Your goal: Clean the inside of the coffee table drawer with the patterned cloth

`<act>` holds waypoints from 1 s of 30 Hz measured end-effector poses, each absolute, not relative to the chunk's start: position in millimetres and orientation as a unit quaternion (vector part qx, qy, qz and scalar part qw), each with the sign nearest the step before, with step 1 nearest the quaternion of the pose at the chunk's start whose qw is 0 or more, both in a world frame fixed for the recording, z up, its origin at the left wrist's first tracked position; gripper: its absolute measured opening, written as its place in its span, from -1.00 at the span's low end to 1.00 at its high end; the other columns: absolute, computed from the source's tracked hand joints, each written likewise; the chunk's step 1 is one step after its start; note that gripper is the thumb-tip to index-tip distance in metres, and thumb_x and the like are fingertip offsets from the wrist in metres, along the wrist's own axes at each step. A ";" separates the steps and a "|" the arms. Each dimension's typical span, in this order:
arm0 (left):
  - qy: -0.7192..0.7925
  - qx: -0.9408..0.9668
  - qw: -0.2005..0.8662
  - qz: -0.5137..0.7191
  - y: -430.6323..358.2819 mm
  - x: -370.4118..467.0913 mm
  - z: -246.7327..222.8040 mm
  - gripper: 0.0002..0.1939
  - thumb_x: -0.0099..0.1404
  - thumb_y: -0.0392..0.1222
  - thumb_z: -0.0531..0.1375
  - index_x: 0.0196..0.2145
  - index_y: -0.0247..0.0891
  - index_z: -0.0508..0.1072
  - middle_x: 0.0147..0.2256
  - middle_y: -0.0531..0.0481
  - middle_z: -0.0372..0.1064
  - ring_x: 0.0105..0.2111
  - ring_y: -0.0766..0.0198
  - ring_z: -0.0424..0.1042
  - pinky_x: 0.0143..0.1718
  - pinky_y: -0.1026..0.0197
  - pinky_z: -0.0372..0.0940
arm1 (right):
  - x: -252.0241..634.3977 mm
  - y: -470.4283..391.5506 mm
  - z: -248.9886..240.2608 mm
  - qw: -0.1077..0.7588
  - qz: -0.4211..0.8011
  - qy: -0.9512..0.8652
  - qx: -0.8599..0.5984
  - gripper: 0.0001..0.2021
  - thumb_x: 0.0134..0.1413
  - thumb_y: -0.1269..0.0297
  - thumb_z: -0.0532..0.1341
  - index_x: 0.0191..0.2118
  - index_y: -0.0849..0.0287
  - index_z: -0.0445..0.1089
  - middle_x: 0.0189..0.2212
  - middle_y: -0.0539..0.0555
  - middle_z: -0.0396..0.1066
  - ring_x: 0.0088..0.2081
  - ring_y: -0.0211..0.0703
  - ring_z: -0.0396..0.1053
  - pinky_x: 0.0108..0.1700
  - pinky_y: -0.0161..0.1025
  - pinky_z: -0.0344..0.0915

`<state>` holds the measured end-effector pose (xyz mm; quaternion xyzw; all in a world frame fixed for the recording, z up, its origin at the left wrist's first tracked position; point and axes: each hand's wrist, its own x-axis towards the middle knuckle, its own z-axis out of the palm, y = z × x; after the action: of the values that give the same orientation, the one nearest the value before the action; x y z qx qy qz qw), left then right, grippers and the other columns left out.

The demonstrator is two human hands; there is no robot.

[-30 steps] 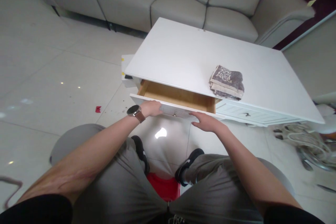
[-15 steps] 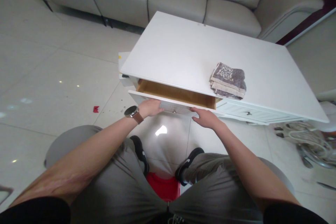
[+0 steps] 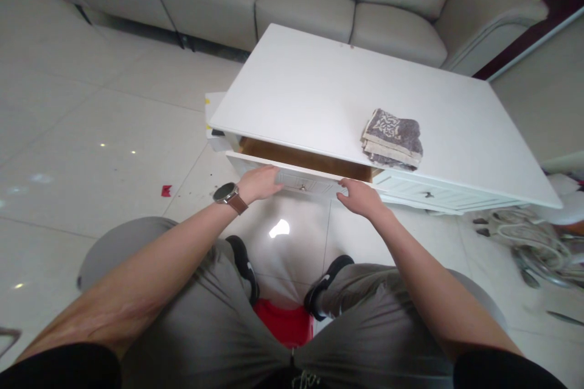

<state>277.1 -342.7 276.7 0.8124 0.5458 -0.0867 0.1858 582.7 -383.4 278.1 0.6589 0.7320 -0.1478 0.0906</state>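
A white drawer [image 3: 314, 181] with a small metal knob stands partly pulled out of the white coffee table [image 3: 314, 85]. Its wooden inside shows as a narrow, shadowed strip. My left hand [image 3: 259, 183], with a watch [image 3: 225, 193] on the wrist, grips the drawer front's top edge left of the knob; its fingertips are partly hidden. Right of the knob, my right hand [image 3: 361, 197] holds the same front near its right end, fingers at the top edge and thumb lower. A folded grey and beige towel [image 3: 392, 138] lies on the tabletop.
A grey sofa [image 3: 305, 12] runs behind the table. Between my feet is a red object [image 3: 285, 322]. Coiled hoses or cables [image 3: 524, 231] lie on the floor at right. A white box [image 3: 214, 106] stands by the table's left end, and a red scrap [image 3: 166, 191] lies on the tiles.
The drawer has slid a little way inward, so its opening is narrower. Both hands have moved forward with the drawer front. The towel has stayed on the table.
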 end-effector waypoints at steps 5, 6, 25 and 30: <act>0.553 0.809 0.173 -0.100 -336.0 274.3 271.3 -0.55 0.44 -0.04 0.04 0.09 -0.36 0.50 0.12 -0.32 0.49 0.13 -0.06 0.49 0.09 0.07 0.37 | 586.2 -382.7 276.7 0.102 -0.148 0.724 0.666 -0.55 0.30 0.14 0.15 0.22 0.17 0.45 0.19 0.23 0.51 0.18 0.22 0.45 0.11 0.03 0.40; 0.555 0.807 0.171 -0.102 -334.6 273.9 270.5 -0.54 0.44 -0.05 0.03 0.09 -0.37 0.50 0.11 -0.32 0.50 0.12 -0.05 0.49 0.09 0.07 0.37 | 586.3 -382.2 277.2 0.104 -0.150 0.721 0.668 -0.54 0.30 0.14 0.15 0.23 0.18 0.45 0.19 0.24 0.50 0.18 0.23 0.45 0.12 0.03 0.40; 0.572 0.799 0.179 -0.053 -319.4 274.2 256.4 -0.60 0.47 -0.15 0.00 0.15 -0.32 0.40 0.19 -0.26 0.43 0.20 0.03 0.42 0.21 0.10 0.30 | 597.3 -364.2 266.5 0.059 -0.183 0.721 0.665 -0.53 0.29 0.19 0.18 0.25 0.23 0.38 0.25 0.24 0.43 0.27 0.20 0.33 0.27 0.06 0.30; 0.605 0.775 0.182 -0.021 -323.4 277.6 260.5 -0.59 0.47 -0.17 0.01 0.19 -0.33 0.32 0.23 -0.30 0.33 0.21 -0.04 0.42 0.19 0.03 0.34 | 596.4 -364.1 267.1 0.061 -0.178 0.712 0.676 -0.48 0.29 0.19 0.18 0.31 0.22 0.31 0.32 0.24 0.34 0.31 0.18 0.27 0.31 0.04 0.26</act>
<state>277.6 -323.4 260.5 0.7746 0.6053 -0.0208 0.1822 596.4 -364.1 267.1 0.6764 0.7121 -0.1780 0.0606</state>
